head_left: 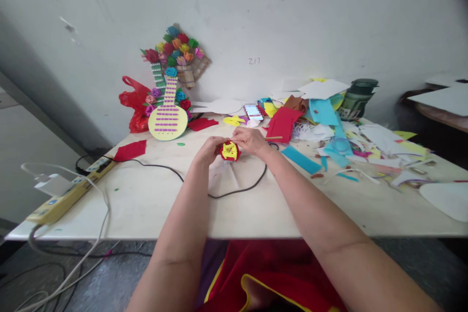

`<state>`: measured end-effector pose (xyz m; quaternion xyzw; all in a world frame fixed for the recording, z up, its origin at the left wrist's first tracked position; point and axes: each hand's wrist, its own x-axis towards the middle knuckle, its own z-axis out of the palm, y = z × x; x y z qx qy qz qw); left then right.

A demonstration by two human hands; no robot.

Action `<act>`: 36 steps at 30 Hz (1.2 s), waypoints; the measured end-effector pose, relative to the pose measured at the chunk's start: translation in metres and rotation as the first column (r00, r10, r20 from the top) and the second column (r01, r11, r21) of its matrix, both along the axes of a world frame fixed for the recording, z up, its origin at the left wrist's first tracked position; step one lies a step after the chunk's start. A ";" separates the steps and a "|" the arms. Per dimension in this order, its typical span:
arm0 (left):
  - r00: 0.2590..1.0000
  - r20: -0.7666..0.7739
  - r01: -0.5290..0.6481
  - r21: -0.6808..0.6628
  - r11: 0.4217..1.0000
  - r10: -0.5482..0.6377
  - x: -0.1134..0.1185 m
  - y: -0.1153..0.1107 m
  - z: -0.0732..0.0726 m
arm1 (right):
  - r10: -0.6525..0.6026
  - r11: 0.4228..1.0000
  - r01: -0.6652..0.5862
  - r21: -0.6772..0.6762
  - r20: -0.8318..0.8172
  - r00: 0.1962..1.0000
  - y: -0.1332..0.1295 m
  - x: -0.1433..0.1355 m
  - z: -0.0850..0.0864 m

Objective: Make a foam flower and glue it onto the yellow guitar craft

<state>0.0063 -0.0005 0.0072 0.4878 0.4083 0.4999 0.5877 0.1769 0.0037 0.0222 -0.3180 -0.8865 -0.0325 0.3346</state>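
Above the middle of the table, both my hands are closed around a red and yellow paper flower (230, 150). Its yellow centre faces me and its red petals form the outer ring. My left hand (212, 149) grips the flower's left edge. At the upper right edge, the fingers of my right hand (249, 140) are pinched together against the petals; their tips are partly hidden. A thin yellowish stick (274, 138) juts out to the right behind my right hand. Below the flower, a pale thin rod (233, 175) shows over the tabletop.
A yellow paper guitar (168, 123) and a bunch of paper flowers (179, 46) lean against the wall at back left. Paper scraps (376, 146) cover the right side, near a dark green bottle (356, 100). A power strip (69, 195) lies left; a black cable (234, 194) crosses the table.
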 end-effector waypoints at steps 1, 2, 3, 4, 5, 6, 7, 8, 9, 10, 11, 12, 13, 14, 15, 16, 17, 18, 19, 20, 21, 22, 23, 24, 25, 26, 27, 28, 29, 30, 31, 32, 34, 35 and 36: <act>1.000 -0.011 -0.002 0.004 1.000 0.002 0.000 0.000 0.000 | 0.001 1.000 -0.001 -0.006 -0.002 1.000 0.001 0.000 -0.001; 1.000 -0.024 -0.001 0.008 1.000 0.002 -0.001 0.000 0.000 | 0.001 1.000 -0.001 -0.012 -0.005 1.000 0.002 0.000 -0.001; 0.999 -0.037 0.003 0.011 1.000 -0.003 -0.001 -0.001 0.000 | 0.001 1.000 -0.001 -0.020 -0.007 1.000 0.003 0.001 -0.002; 0.999 -0.051 0.011 0.016 1.000 -0.010 -0.002 -0.001 0.000 | 0.003 1.000 -0.003 -0.028 -0.008 1.000 0.004 0.001 -0.002; 0.998 -0.064 0.021 0.020 1.000 -0.020 -0.003 -0.001 0.001 | 0.009 0.999 -0.010 -0.038 -0.007 1.000 0.005 0.002 -0.003; 0.997 -0.077 0.032 0.022 0.999 -0.030 -0.003 -0.002 0.001 | 0.019 0.999 -0.019 -0.049 -0.005 1.000 0.006 0.002 -0.003; 0.995 -0.088 0.042 0.023 0.999 -0.040 -0.004 -0.002 0.002 | 0.030 0.998 -0.030 -0.060 -0.004 1.000 0.007 0.003 -0.003; 0.994 -0.100 0.050 0.025 0.998 -0.047 -0.004 -0.003 0.002 | 0.038 0.997 -0.039 -0.073 -0.005 0.999 0.007 0.003 -0.003; 0.992 -0.112 0.055 0.027 0.998 -0.052 -0.005 -0.003 0.003 | 0.045 0.995 -0.045 -0.086 -0.008 0.999 0.008 0.003 -0.004; 0.991 -0.124 0.057 0.028 0.998 -0.053 -0.005 -0.003 0.003 | 0.049 0.994 -0.050 -0.097 -0.011 0.999 0.009 0.004 -0.004; 0.990 -0.134 0.057 0.029 0.998 -0.053 -0.005 -0.004 0.004 | 0.052 0.993 -0.054 -0.106 -0.018 0.998 0.010 0.004 -0.005; 0.988 -0.144 0.059 0.030 0.998 -0.054 -0.005 -0.004 0.004 | 0.054 0.992 -0.057 -0.114 -0.026 0.998 0.011 0.005 -0.006; 0.987 -0.151 0.063 0.031 0.998 -0.057 -0.006 -0.004 0.005 | 0.055 0.991 -0.059 -0.120 -0.034 0.998 0.012 0.006 -0.008; 0.986 -0.157 0.067 0.030 0.997 -0.061 -0.006 -0.004 0.005 | 0.055 0.990 -0.060 -0.127 -0.040 0.998 0.014 0.006 -0.009; 0.984 -0.163 0.071 0.030 0.997 -0.065 -0.006 -0.004 0.005 | 0.053 0.989 -0.058 -0.135 -0.042 0.998 0.015 0.007 -0.010; 0.983 -0.168 0.074 0.030 0.997 -0.068 -0.007 -0.004 0.005 | 0.048 0.988 -0.054 -0.145 -0.040 0.998 0.016 0.008 -0.011; 0.982 -0.174 0.079 0.031 0.996 -0.072 -0.007 -0.004 0.005 | 0.041 0.987 -0.046 -0.157 -0.034 0.999 0.016 0.010 -0.011; 0.981 -0.180 0.085 0.032 0.996 -0.078 -0.008 -0.004 0.005 | 0.030 0.985 -0.034 -0.169 -0.024 0.999 0.016 0.010 -0.011; 0.979 -0.186 0.092 0.034 0.995 -0.084 -0.009 -0.004 0.005 | 0.017 0.983 -0.019 -0.184 -0.013 1.000 0.016 0.011 -0.010; 0.977 -0.192 0.102 0.038 0.994 -0.093 -0.009 -0.004 0.006 | 0.005 0.980 -0.005 -0.200 -0.002 1.000 0.016 0.012 -0.009; 0.975 -0.196 0.113 0.044 0.993 -0.102 -0.010 -0.004 0.006 | -0.005 0.976 0.006 -0.216 0.008 1.000 0.015 0.012 -0.007; 0.974 -0.198 0.122 0.050 0.991 -0.110 -0.010 -0.004 0.006 | -0.011 0.973 0.014 -0.232 0.014 1.000 0.014 0.013 -0.006; 0.973 -0.201 0.129 0.055 0.990 -0.116 -0.011 -0.004 0.006 | -0.013 0.969 0.017 -0.246 0.018 1.000 0.012 0.013 -0.005; 0.972 -0.202 0.133 0.059 0.989 -0.119 -0.012 -0.004 0.006 | -0.014 0.966 0.019 -0.258 0.019 1.000 0.011 0.013 -0.004; 0.971 -0.203 0.137 0.061 0.989 -0.123 -0.012 -0.003 0.006 | -0.014 0.964 0.019 -0.266 0.019 1.000 0.011 0.012 -0.004; 0.971 -0.205 0.143 0.062 0.988 -0.127 -0.013 -0.003 0.005 | -0.016 0.963 0.021 -0.270 0.023 1.000 0.010 0.012 -0.003; 0.969 -0.207 0.149 0.060 0.987 -0.134 -0.014 -0.003 0.005 | -0.020 0.962 0.028 -0.272 0.033 0.999 0.009 0.012 -0.003; 0.968 -0.209 0.154 0.061 0.986 -0.138 -0.014 -0.003 0.005 | -0.027 0.962 0.039 -0.269 0.047 0.998 0.009 0.012 -0.003; 0.967 -0.209 0.159 0.061 0.985 -0.143 -0.015 -0.002 0.005 | -0.033 0.964 0.050 -0.260 0.068 0.997 0.009 0.012 -0.003; 0.967 -0.208 0.160 0.062 0.985 -0.144 -0.015 -0.003 0.005 | -0.040 0.967 0.061 -0.248 0.091 0.995 0.008 0.011 -0.003; 0.968 -0.204 0.159 0.063 0.985 -0.143 -0.015 -0.003 0.006 | -0.048 0.969 0.074 -0.235 0.113 0.992 0.008 0.011 -0.002; 0.970 -0.198 0.155 0.061 0.986 -0.140 -0.015 -0.003 0.006 | -0.057 0.971 0.086 -0.222 0.131 0.990 0.008 0.011 -0.002; 0.974 -0.184 0.142 0.049 0.989 -0.131 -0.013 -0.004 0.007 | -0.074 0.974 0.103 -0.202 0.149 0.986 0.008 0.011 -0.002; 0.978 -0.172 0.130 0.040 0.991 -0.122 -0.012 -0.004 0.007 | -0.082 0.974 0.110 -0.196 0.146 0.986 0.008 0.011 -0.002; 0.982 -0.152 0.115 0.030 0.993 -0.109 -0.011 -0.004 0.007 | -0.091 0.974 0.117 -0.192 0.137 0.986 0.008 0.010 -0.002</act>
